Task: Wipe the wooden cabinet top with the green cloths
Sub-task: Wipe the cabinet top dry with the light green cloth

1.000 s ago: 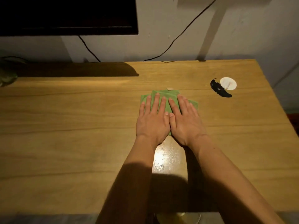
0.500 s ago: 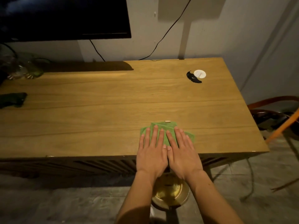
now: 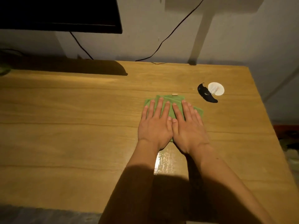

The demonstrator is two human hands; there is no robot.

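Observation:
A green cloth (image 3: 171, 101) with a small tan label lies flat on the wooden cabinet top (image 3: 72, 126), right of centre. My left hand (image 3: 154, 125) and my right hand (image 3: 188, 128) press down on it side by side, palms flat, fingers spread and pointing away from me. Most of the cloth is hidden under the hands; only its far edge and corners show. Behind my wrists a wet, shiny streak (image 3: 168, 162) marks the wood.
A black curved object (image 3: 206, 96) and a white round disc (image 3: 216, 88) lie just beyond the cloth to the right. A dark screen (image 3: 59, 13) hangs on the wall at top left, with cables running down. The cabinet's right edge falls away to the floor.
Both hands have pushed the cloth from the cabinet's near edge back toward the wall, close to the black object. The view has moved in over the top.

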